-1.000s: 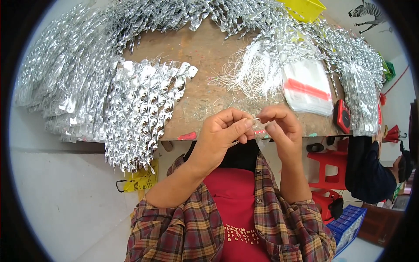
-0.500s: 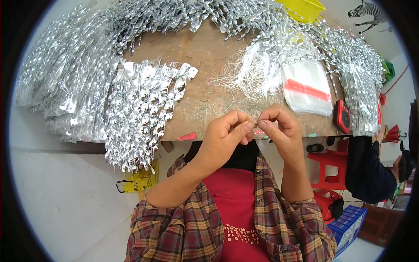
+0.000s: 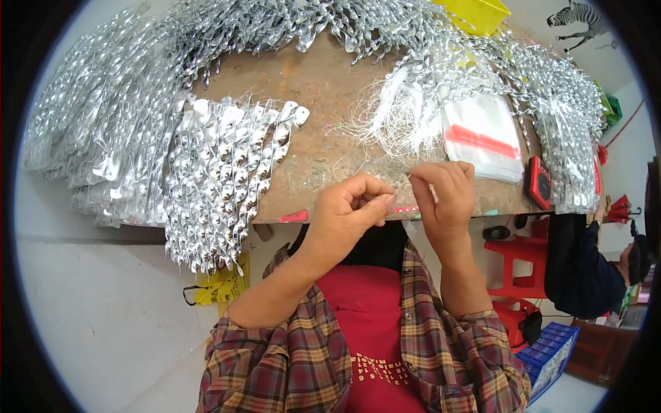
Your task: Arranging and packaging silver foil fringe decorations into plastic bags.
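Both my hands are over the table's near edge, a short gap between them. My left hand (image 3: 353, 208) is closed, thumb and forefinger pinched together, on something too fine to make out. My right hand (image 3: 446, 196) has its fingers bent and their tips drawn together, also on something too small to name. Just beyond them lies a loose tangle of thin white strings (image 3: 403, 124). Beside it, nearer my right hand, is a stack of clear plastic bags (image 3: 483, 138) with a red band. To the left, shiny silver twisted spiral strips (image 3: 224, 165) hang over the table edge.
More silver spirals (image 3: 103, 131) are heaped at the far left and along the back of the brown table (image 3: 296, 82). A yellow bin (image 3: 480, 15) stands at the back. A red device (image 3: 539, 182) lies at the right. Beyond it are a red stool (image 3: 513, 261) and another person (image 3: 589, 275).
My hands were together, fingertips meeting; now they have parted. The right hand has lifted slightly away and turned, while the left has shifted a little to the left.
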The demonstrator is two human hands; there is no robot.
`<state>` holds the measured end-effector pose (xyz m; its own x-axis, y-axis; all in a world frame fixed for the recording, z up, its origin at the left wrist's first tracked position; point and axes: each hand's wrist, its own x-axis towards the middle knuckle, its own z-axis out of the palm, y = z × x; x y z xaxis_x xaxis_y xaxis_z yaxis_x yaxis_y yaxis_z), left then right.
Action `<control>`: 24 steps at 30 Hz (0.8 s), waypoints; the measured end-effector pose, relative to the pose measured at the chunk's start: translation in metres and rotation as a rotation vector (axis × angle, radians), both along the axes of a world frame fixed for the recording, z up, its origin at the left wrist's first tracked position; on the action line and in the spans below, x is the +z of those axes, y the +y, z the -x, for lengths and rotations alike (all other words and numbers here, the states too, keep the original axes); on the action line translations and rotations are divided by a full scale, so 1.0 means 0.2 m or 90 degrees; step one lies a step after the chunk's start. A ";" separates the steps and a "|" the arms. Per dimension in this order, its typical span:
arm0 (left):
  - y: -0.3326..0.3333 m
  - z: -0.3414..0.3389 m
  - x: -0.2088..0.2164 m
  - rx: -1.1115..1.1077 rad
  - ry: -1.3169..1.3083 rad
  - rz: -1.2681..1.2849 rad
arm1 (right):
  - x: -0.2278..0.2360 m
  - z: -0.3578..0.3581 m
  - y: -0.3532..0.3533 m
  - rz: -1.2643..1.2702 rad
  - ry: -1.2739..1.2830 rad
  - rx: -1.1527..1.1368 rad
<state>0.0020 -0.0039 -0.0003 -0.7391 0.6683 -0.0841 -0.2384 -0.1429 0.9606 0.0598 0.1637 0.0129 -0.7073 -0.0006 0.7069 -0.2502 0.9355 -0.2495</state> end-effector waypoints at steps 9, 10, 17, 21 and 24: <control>0.04 -0.04 0.02 0.093 0.050 -0.102 | -0.01 -0.03 -0.08 0.892 -0.209 0.307; 0.04 -0.04 0.02 0.097 0.042 -0.112 | -0.02 -0.03 -0.08 0.894 -0.221 0.304; 0.03 -0.04 0.01 0.084 0.023 -0.113 | -0.03 -0.03 -0.06 0.917 -0.260 0.310; 0.03 -0.04 0.01 0.080 0.017 -0.101 | -0.03 -0.04 -0.06 0.921 -0.274 0.304; 0.02 -0.03 0.01 0.061 -0.007 -0.094 | -0.04 -0.04 -0.04 0.924 -0.277 0.301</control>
